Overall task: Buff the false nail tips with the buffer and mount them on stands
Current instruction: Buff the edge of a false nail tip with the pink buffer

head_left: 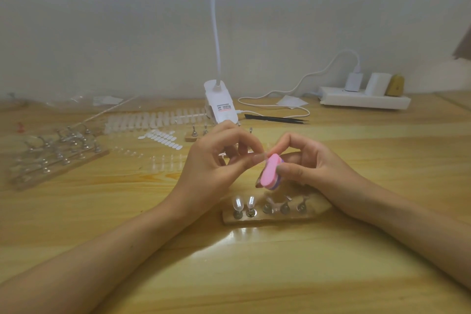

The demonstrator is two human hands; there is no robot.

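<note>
The left grip (214, 158) pinches a clear nail tip (258, 157) between thumb and forefinger, and the tip's free end meets the upper end of the pink buffer (269, 172). The right grip (313, 160) clasps the buffer between forefinger and thumb. Its long axis slants from upper right down to lower left, with the pink face towards the left grip. Just below on the table (254, 275) is a wooden stand strip (313, 213); its two leftmost stands carry mounted tips (237, 202). Black tweezers (277, 119) lie well behind.
</note>
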